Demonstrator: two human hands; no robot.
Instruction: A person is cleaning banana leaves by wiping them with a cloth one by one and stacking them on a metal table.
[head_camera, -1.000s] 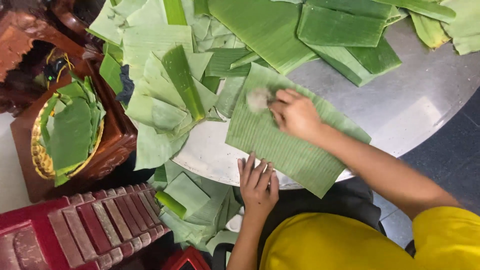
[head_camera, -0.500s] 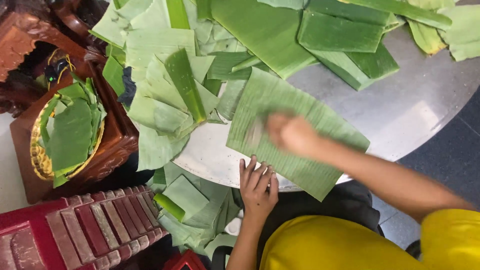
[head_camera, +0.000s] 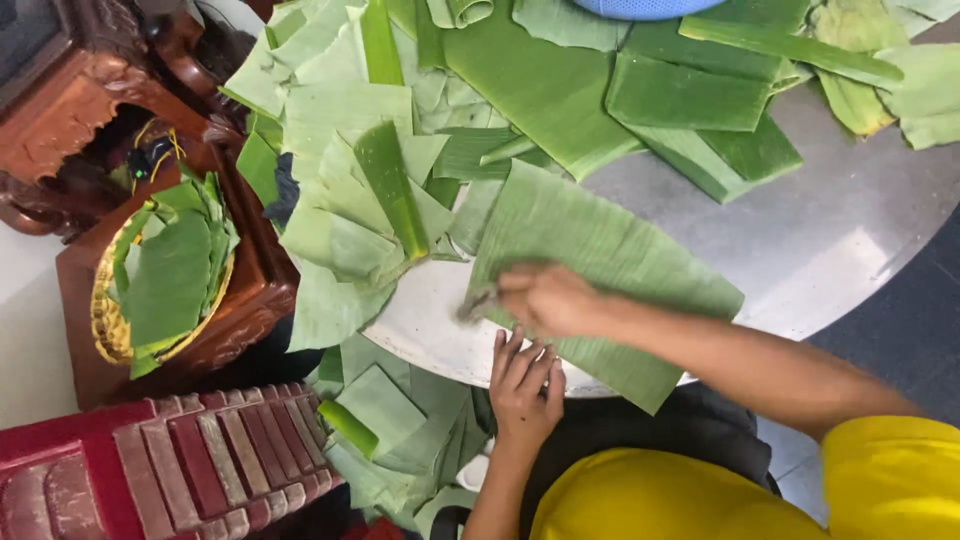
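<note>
At the near edge of the round metal bench (head_camera: 850, 240), 1 banana leaf piece (head_camera: 600, 260) is being wiped with a small cloth (head_camera: 478, 300) clenched in the right hand (head_camera: 550, 298). The leaf's near edge is pinned flat by the open left hand (head_camera: 525, 380). Steady pressure seems needed for further strokes.

Matt ribbed leaf (head_camera: 600, 250), glossy metal table (head_camera: 850, 230)

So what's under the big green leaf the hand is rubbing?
Under the big leaf lies the round grey table, showing bare to its right and pale at its near edge. The right hand and the leaf itself cover the rest. The left hand presses at the table's edge.
</note>
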